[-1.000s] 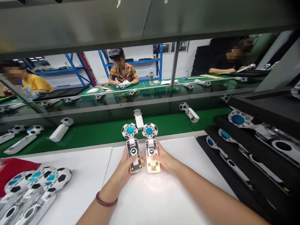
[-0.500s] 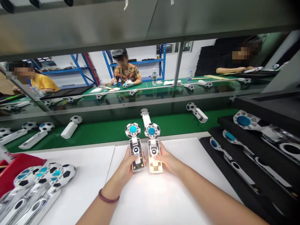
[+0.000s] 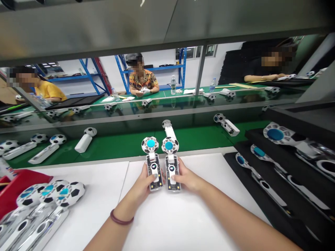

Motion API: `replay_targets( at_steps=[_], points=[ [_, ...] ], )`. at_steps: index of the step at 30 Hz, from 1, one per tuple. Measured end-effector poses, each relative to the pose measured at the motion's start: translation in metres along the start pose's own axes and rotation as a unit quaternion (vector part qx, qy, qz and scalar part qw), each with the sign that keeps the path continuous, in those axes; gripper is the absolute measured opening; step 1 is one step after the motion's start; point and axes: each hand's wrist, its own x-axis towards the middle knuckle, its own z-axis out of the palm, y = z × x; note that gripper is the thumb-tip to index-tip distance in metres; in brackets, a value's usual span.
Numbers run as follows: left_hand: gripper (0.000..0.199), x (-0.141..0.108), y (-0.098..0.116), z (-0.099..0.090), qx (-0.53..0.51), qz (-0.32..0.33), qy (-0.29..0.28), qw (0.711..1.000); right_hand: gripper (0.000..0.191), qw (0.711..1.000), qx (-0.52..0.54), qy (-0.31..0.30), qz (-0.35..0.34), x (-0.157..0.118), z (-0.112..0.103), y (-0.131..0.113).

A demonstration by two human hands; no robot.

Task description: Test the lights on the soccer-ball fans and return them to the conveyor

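My left hand [image 3: 143,181] is closed round a clear-cased device [image 3: 154,177] with a round football-patterned head and a blue disc; its thumb lies on the white strip below a small lit display. A matching device [image 3: 172,179] is in my right hand [image 3: 187,176], the thumb likewise on its white strip. Both devices stand side by side, slightly apart, heads pointing away from me, above the white work surface [image 3: 157,223]. Their displays are lit, and the lower part of the right device does not glow.
Several similar devices lie at the lower left [image 3: 39,216] beside a red bin [image 3: 28,176]. Black foam trays [image 3: 251,188] on the right hold more. White units sit along the green belt [image 3: 131,143] ahead. People are seated beyond it.
The bright light at the bottom of the right device has gone out. The left device has shifted slightly right. Units on the green belt have moved to the right.
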Motion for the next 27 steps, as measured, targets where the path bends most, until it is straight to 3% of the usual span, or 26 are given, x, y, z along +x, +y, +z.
replay_targets(
  at_steps=[15, 27],
  points=[
    [0.048, 0.0000, -0.0007, 0.0001, 0.004, 0.002, 0.000, 1.000, 0.080, 1.000, -0.022, 0.010, -0.011, 0.0013, -0.0024, 0.0033],
    [0.060, 0.0003, -0.0061, 0.0022, 0.031, 0.026, 0.041, 0.998, 0.072, 0.997, -0.052, 0.026, -0.041, 0.0035, -0.0027, 0.0085]
  ],
)
